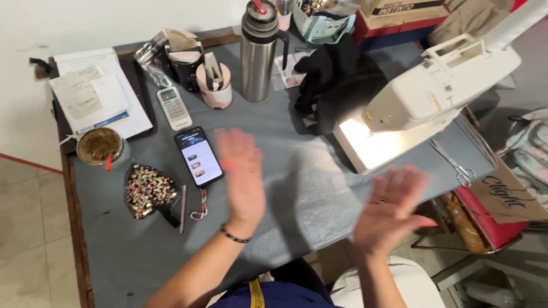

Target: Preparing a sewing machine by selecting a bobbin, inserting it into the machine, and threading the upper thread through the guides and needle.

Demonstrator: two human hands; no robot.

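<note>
Right now both hands are hovering open and empty above the grey surface [297,188], fingers spread and blurred. The left hand [242,171] is hanging just beside a lit smartphone [198,156], which is lying flat on the surface near a sequined pouch [147,190] and a white remote [174,108]. The right hand [391,206] is floating over the surface's near edge, below the white sewing machine [425,105], whose lamp is glowing; scissors [454,164] are lying to its right.
</note>
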